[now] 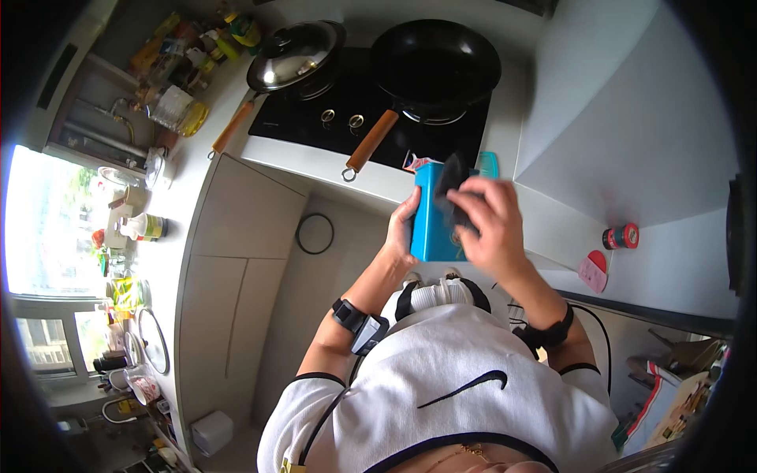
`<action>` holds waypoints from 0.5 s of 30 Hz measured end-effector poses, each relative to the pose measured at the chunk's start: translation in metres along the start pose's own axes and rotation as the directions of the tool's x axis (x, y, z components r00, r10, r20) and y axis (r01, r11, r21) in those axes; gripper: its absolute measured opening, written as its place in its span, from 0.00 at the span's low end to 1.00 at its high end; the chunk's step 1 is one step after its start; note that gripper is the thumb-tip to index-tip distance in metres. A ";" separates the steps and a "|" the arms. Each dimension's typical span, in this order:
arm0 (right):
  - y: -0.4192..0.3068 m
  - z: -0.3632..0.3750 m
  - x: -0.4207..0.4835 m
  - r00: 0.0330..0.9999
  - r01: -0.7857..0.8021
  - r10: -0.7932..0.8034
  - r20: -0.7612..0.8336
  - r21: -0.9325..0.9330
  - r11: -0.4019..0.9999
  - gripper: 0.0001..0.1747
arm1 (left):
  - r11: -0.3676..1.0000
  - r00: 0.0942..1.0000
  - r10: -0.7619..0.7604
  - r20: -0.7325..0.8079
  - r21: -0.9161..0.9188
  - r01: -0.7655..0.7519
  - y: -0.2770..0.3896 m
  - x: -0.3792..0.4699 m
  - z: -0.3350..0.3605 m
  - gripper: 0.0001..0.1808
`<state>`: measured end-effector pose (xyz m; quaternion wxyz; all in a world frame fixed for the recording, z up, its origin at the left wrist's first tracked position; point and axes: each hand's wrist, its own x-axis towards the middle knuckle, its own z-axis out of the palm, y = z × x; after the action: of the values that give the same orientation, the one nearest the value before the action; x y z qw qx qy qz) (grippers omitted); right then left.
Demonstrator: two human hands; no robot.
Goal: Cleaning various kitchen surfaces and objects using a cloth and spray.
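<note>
My left hand (405, 227) grips the side of a blue rectangular box (427, 216), holding it up in front of the counter. A dark grey cloth (452, 177) hangs from the fingers of my right hand (494, 222) and lies against the box's right side. My right hand is slightly blurred and covers part of that side. Behind the box's top edge a red and white packet (419, 162) peeks out. Just to the right, a teal plastic item (488, 164) shows on the counter, partly hidden by my right hand.
A black wok (434, 65) and a lidded pan (298, 56) stand on the black gas hob (331, 127); their wooden handles (372, 141) jut over the front edge. An oil bottle (175, 110) is at the left. A red-lidded jar (621, 236) sits on the right. A black ring (314, 233) lies on the floor.
</note>
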<state>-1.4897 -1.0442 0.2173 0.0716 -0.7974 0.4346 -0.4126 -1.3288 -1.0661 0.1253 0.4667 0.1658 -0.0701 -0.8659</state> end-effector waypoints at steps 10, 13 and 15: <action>0.016 0.007 0.029 0.998 0.053 -0.053 -0.022 0.006 0.999 0.22 | 0.984 0.989 0.036 -0.140 0.178 -0.010 -0.013 -0.001 0.014 0.27; 0.019 0.010 0.029 0.998 0.058 -0.057 -0.031 0.019 0.998 0.23 | 0.971 0.987 0.111 -0.113 0.225 -0.084 -0.012 0.001 0.011 0.28; 0.010 0.006 0.013 0.994 0.065 -0.070 0.083 0.063 0.996 0.24 | 0.984 0.988 0.128 -0.091 0.134 -0.115 -0.010 -0.001 0.012 0.33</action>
<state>-1.4884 -1.0617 0.2168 0.1001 -0.8260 0.3912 -0.3933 -1.3407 -1.0601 0.1336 0.5100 0.2340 -0.1124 -0.8201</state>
